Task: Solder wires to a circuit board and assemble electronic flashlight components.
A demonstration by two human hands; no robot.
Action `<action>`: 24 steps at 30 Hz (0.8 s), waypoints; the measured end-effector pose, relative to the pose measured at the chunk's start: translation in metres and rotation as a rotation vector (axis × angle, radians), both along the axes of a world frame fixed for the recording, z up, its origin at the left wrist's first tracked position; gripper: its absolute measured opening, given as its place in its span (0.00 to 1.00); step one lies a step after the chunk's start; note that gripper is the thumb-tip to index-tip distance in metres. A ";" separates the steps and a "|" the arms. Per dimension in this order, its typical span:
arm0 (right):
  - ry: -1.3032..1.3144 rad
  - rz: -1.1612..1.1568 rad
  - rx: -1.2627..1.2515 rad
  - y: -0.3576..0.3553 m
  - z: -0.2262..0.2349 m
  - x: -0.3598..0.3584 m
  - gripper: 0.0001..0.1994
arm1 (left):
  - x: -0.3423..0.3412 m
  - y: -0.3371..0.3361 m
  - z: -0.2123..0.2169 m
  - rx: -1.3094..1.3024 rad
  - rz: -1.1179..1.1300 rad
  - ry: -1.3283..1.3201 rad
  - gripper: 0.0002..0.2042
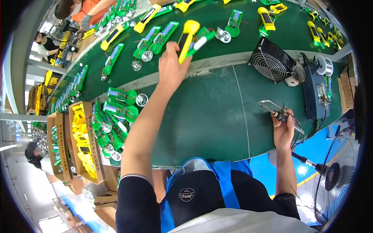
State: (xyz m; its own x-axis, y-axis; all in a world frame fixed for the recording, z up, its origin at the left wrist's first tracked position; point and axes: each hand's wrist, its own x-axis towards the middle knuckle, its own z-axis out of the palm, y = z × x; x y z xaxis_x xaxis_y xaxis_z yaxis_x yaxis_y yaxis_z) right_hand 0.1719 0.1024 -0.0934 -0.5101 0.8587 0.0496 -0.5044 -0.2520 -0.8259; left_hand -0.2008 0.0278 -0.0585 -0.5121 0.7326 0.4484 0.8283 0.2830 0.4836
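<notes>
My left hand [173, 66] reaches over the far green strip, closed on a yellow flashlight casing [189, 31] with a dark panel. A green casing half [203, 40] is beside it, slightly blurred; whether my fingers hold that too is unclear. Near the right side of the bench, my right hand [284, 130] grips a soldering iron [280, 116] with a thin bent metal tube at its tip. The iron's tip points left, above the bench top and touching nothing. Closest to my left hand lie green casing halves [163, 38] with batteries, wires and round reflectors [147, 56].
A black fan [272, 60] and a dark soldering station [314, 87] with a wire spool [325, 66] stand at right. Green casings [120, 110] pile up at left beside a cardboard box [97, 155] of yellow parts. A floor fan [334, 176] is lower right. Other people work far left.
</notes>
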 end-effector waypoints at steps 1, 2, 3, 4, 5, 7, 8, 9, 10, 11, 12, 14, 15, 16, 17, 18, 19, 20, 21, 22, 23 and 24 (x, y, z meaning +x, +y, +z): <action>-0.012 -0.016 0.000 0.000 0.004 0.000 0.12 | -0.012 0.024 -0.006 -0.008 0.042 0.006 0.23; -0.006 -0.019 0.013 0.001 0.004 0.000 0.12 | -0.018 0.043 -0.009 -0.012 0.034 0.015 0.23; 0.003 -0.027 0.010 0.000 0.006 0.000 0.12 | -0.024 0.061 -0.012 -0.036 0.090 0.086 0.22; 0.005 -0.016 -0.037 0.000 0.004 0.001 0.12 | -0.024 0.075 -0.012 -0.066 0.150 0.153 0.21; 0.008 -0.004 -0.083 0.000 0.004 0.000 0.11 | -0.024 0.089 -0.011 -0.074 0.145 0.160 0.21; 0.005 -0.008 -0.087 0.000 0.007 -0.005 0.11 | -0.023 0.117 -0.005 0.239 0.068 0.616 0.18; 0.001 -0.024 -0.091 0.000 0.009 -0.004 0.11 | -0.019 0.141 -0.001 0.282 -0.068 0.541 0.16; -0.002 -0.038 -0.094 0.000 0.009 -0.004 0.11 | -0.011 0.165 0.001 0.246 -0.188 0.490 0.17; -0.003 -0.036 -0.103 0.000 0.007 -0.004 0.11 | 0.003 0.185 0.004 0.132 -0.226 0.455 0.17; -0.002 -0.026 -0.098 0.000 0.008 -0.003 0.11 | 0.016 0.206 0.004 -0.011 -0.197 0.471 0.18; 0.009 -0.026 -0.116 -0.001 0.009 -0.003 0.11 | 0.022 0.226 -0.002 -0.122 -0.187 0.434 0.16; 0.031 -0.023 -0.160 -0.003 0.010 -0.002 0.12 | 0.038 0.247 -0.001 -0.427 -0.219 0.311 0.15; 0.040 0.001 -0.161 -0.002 0.008 -0.003 0.12 | 0.037 0.255 0.000 -0.459 -0.216 0.263 0.14; 0.045 -0.017 -0.181 -0.004 0.007 0.000 0.12 | 0.038 0.260 0.001 -0.493 -0.218 0.211 0.14; 0.066 -0.008 -0.202 -0.005 0.004 -0.002 0.11 | 0.035 0.255 0.010 -0.437 -0.257 0.141 0.15; 0.066 -0.038 -0.206 -0.008 0.005 -0.003 0.10 | 0.038 0.246 0.020 -0.317 -0.227 0.092 0.15; 0.088 -0.012 -0.144 -0.006 0.003 0.004 0.11 | 0.046 0.237 0.032 -0.162 -0.239 0.188 0.17; 0.096 -0.010 -0.167 -0.005 -0.002 0.011 0.11 | 0.050 0.223 0.041 -0.067 -0.291 0.175 0.18; 0.102 -0.005 -0.187 -0.003 -0.005 0.017 0.12 | 0.055 0.201 0.052 -0.024 -0.315 0.166 0.21; 0.126 -0.027 -0.193 0.000 -0.011 0.019 0.12 | 0.061 0.171 0.063 -0.034 -0.408 0.054 0.23; 0.162 -0.028 -0.206 0.002 -0.016 0.018 0.12 | 0.066 0.127 0.082 -0.125 -0.423 -0.159 0.24; 0.236 0.100 -0.189 0.009 -0.022 0.019 0.12 | 0.067 0.082 0.083 -0.132 -0.432 -0.197 0.26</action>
